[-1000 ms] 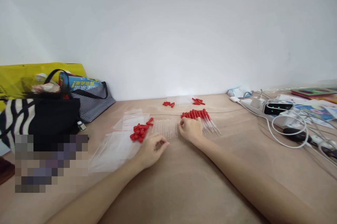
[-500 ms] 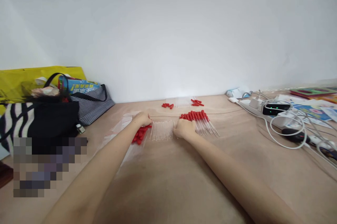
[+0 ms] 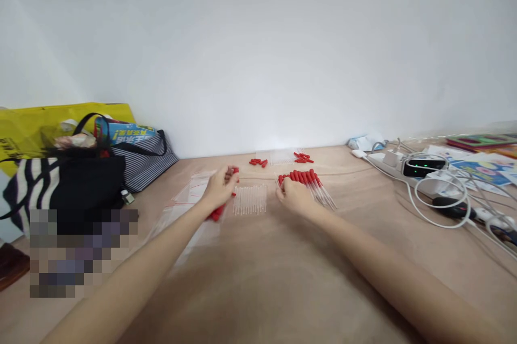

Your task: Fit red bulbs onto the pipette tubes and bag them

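My left hand (image 3: pixel 220 189) is raised a little above the table with a small red piece (image 3: pixel 236 170) pinched at its fingertips. Below it, more red pieces (image 3: pixel 216 214) lie on clear plastic bags (image 3: pixel 196 191). Thin clear sticks (image 3: pixel 250 199) lie side by side in a row between my hands. My right hand (image 3: pixel 294 195) holds a thin stick (image 3: pixel 276 178) upright between its fingers. Behind and beside that hand is a row of sticks with red tips (image 3: pixel 305 177), fanned out and partly covered by it.
Two small groups of red pieces (image 3: pixel 258 162) and a clear bag (image 3: pixel 281 157) lie near the wall. Bags (image 3: pixel 143 158) stand at the left. A power strip (image 3: pixel 385 165), cables, a black mouse (image 3: pixel 451 207) and papers (image 3: pixel 480 166) occupy the right.
My left hand has risen from the red pieces with one in its fingers. My right hand has moved right, away from the row of clear sticks, with a stick in its fingers.
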A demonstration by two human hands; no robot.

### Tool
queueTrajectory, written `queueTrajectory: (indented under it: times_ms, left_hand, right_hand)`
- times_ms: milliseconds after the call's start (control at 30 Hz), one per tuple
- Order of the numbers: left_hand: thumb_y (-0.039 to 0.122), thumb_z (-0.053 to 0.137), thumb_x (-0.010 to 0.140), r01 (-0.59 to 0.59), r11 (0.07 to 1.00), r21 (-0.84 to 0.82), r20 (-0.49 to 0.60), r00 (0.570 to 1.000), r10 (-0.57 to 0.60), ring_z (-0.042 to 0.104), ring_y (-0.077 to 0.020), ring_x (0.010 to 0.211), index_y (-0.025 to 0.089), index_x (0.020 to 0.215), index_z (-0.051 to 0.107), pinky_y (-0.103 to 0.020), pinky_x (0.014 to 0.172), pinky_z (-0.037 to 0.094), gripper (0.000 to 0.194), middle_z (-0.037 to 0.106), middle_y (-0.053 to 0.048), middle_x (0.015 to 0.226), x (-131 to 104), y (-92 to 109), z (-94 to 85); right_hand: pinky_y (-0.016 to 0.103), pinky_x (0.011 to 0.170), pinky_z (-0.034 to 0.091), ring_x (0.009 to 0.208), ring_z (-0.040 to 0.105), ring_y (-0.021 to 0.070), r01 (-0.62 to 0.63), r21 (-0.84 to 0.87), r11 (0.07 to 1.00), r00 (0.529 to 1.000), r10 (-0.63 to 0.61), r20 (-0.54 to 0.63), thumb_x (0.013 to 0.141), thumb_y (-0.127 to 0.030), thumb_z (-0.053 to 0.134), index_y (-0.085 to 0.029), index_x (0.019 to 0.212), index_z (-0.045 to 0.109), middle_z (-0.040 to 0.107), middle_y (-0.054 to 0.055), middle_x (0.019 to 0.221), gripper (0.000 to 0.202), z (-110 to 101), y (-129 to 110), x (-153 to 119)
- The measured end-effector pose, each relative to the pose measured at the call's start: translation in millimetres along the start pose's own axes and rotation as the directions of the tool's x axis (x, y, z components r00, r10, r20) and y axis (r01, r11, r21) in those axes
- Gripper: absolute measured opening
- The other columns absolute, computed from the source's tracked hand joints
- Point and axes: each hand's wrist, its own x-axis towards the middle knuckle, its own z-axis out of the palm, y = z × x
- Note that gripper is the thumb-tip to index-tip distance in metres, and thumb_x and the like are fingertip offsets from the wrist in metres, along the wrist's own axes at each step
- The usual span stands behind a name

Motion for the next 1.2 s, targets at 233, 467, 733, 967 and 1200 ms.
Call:
queueTrajectory:
  times_ms: [233, 467, 733, 967, 1200]
  left_hand:
    - [0.018, 0.047, 0.077, -0.109, 0.880, -0.463, 0.297, 0.916, 0.269, 0.058, -0.0152, 0.076, 0.017, 0.082, 0.050, -0.029, 0.070, 0.046, 0.005, 0.061, -0.003, 0.080, -94.6, 16.2, 11.9]
    - [0.012, 0.050, 0.071, -0.252, 0.944, -0.211, 0.224, 0.928, 0.297, 0.057, -0.0176, 0.082, 0.017, 0.092, 0.054, -0.032, 0.075, 0.046, 0.022, 0.061, -0.005, 0.089, -101.7, 8.9, 11.7]
    - [0.021, 0.049, 0.080, -0.383, 0.918, -0.101, 0.185, 0.900, 0.395, 0.055, -0.0201, 0.093, 0.019, 0.088, 0.065, -0.035, 0.082, 0.043, 0.018, 0.059, -0.007, 0.102, -100.9, 12.6, 25.7]
    - [0.021, 0.040, 0.086, -0.356, 0.921, -0.159, 0.122, 0.918, 0.377, 0.055, -0.0174, 0.084, 0.017, 0.085, 0.056, -0.032, 0.076, 0.043, 0.017, 0.061, -0.004, 0.087, -95.7, 17.1, 28.3]
    - [0.023, 0.037, 0.088, -0.372, 0.912, -0.171, 0.143, 0.907, 0.397, 0.056, -0.0172, 0.088, 0.018, 0.094, 0.055, -0.030, 0.079, 0.042, 0.020, 0.062, -0.004, 0.092, -96.8, 13.4, 30.3]
  right_hand:
    - [0.028, 0.061, 0.039, 0.067, 0.051, 0.0167, 0.520, 0.264, 0.812, 0.846, -0.448, -0.288, 0.085, -0.022, 0.035, -0.018, 0.083, 0.042, 0.056, 0.006, 0.075, 0.008, 21.5, 49.0, -47.6]
    - [0.028, 0.064, 0.040, 0.075, 0.051, 0.0167, 0.619, 0.216, 0.755, 0.778, -0.549, -0.306, 0.085, -0.015, 0.033, -0.017, 0.108, 0.047, 0.057, 0.008, 0.084, 0.027, 32.8, 47.7, -51.4]
    - [0.030, 0.066, 0.029, 0.066, 0.048, 0.0129, 0.650, 0.074, 0.756, 0.745, -0.616, -0.255, 0.082, -0.016, 0.041, -0.016, 0.087, 0.055, 0.058, 0.003, 0.075, 0.015, 21.2, 42.5, -56.5]
    - [0.031, 0.070, 0.025, 0.060, 0.045, 0.0115, 0.677, 0.061, 0.734, 0.711, -0.631, -0.310, 0.082, -0.021, 0.042, -0.016, 0.079, 0.056, 0.056, 0.001, 0.066, 0.015, 21.4, 42.4, -56.3]
    - [0.031, 0.072, 0.025, 0.064, 0.046, 0.0127, 0.687, 0.043, 0.725, 0.684, -0.626, -0.373, 0.082, -0.023, 0.043, -0.017, 0.080, 0.057, 0.058, 0.001, 0.066, 0.015, 20.8, 35.7, -58.7]
